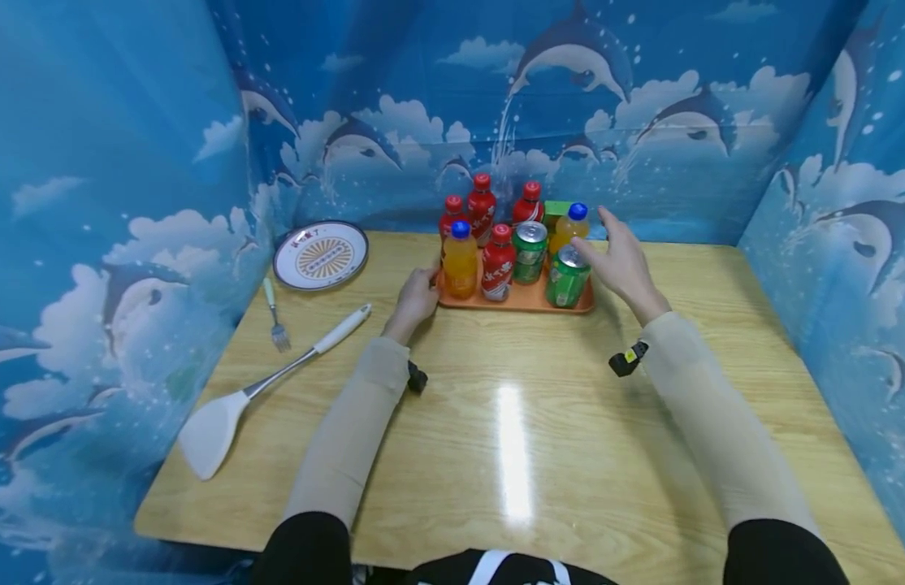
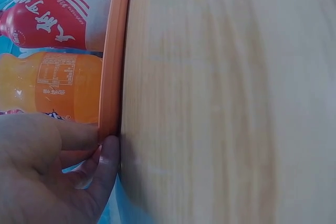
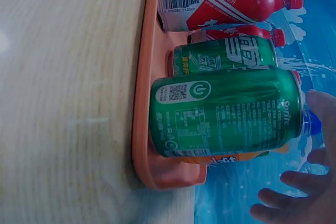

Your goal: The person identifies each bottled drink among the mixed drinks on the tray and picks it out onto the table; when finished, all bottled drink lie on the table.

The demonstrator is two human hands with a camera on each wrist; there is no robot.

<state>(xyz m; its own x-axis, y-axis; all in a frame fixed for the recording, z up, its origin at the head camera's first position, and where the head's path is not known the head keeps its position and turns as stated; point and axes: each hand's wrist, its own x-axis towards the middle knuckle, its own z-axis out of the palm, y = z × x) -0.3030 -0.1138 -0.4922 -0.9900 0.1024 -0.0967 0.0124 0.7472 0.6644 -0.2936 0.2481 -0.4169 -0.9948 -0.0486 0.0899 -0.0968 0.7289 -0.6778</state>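
An orange tray (image 1: 513, 306) at the back of the table carries several red bottles (image 1: 499, 264), two orange-drink bottles with blue caps (image 1: 460, 262), two green soda cans (image 3: 226, 111) and a green box (image 1: 556, 209). At the tray's left end, my left hand (image 1: 417, 296) pinches the rim between thumb and fingers; the left wrist view shows the thumb (image 2: 108, 156) against the outer edge. My right hand (image 1: 622, 264) is beside the front right can, its fingers spread and holding nothing. The red bottles at the back are partly hidden.
A white plate with a patterned centre (image 1: 321, 256) lies at the back left. Before it are a fork (image 1: 279, 331) and a white spatula (image 1: 214, 431) lying diagonally. Dolphin-printed curtains (image 1: 452, 97) hang behind and at both sides of the wooden table (image 1: 569, 455).
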